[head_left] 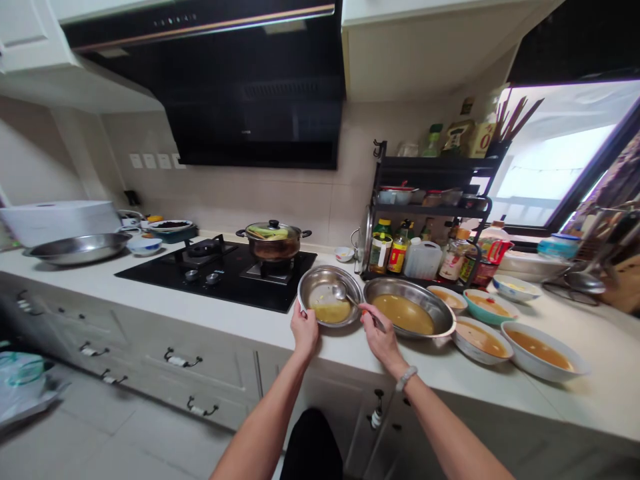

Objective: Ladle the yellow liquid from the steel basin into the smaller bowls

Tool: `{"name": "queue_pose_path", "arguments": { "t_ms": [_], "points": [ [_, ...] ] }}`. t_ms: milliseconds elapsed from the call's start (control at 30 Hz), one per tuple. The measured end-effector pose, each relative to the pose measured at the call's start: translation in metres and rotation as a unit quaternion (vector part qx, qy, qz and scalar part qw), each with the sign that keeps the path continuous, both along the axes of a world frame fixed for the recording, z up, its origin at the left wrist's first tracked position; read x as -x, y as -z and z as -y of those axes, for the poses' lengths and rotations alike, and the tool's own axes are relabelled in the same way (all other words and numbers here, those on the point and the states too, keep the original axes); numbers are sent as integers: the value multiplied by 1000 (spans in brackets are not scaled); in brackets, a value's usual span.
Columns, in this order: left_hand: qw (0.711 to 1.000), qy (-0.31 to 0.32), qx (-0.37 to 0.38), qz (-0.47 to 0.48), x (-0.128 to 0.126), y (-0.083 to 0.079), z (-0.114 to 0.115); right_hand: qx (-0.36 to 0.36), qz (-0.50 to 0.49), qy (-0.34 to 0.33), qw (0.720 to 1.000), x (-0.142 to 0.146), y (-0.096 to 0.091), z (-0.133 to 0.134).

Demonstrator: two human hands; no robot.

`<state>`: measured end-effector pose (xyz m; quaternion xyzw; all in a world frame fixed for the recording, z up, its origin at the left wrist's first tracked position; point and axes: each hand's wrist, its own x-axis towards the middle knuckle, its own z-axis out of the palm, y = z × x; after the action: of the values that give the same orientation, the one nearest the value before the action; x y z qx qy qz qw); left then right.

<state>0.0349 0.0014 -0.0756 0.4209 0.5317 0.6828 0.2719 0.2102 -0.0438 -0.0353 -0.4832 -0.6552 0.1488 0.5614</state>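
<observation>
Bare forearms are spanning the bottom of the frame. Near centre, the left hand is clasping the rim of a small steel bowl; the right hand is pinching the handle of a spoon dipping inside it. Four bowls at right are already holding brownish liquid; yellowish liquid is still lying in the small bowl and the larger steel basin.

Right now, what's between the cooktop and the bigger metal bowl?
Head view: the smaller metal bowl sits between the cooktop and the bigger metal bowl. The left hand grips the smaller one's rim; the right hand holds a spoon.
</observation>
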Motion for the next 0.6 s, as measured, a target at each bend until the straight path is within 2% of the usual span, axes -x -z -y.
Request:
{"name": "queue_pose_path", "arguments": {
  "t_ms": [133, 233, 467, 600],
  "points": [
    [1000, -22, -3, -21, 1, 1, 2, -61, 90, -31, 994, -17, -5, 6],
    [999, -23, -4, -33, 0, 1, 3, -65, 124, -55, 989, -24, -9, 12],
    [999, -3, -1, -33, -2, -2, 7, 8, 89, -46, 995, -19, -22, 24],
    [999, -1, -4, -37, -2, -4, 10, -14, 81, -40, 996, -22, -21, 23]
  ]
}}
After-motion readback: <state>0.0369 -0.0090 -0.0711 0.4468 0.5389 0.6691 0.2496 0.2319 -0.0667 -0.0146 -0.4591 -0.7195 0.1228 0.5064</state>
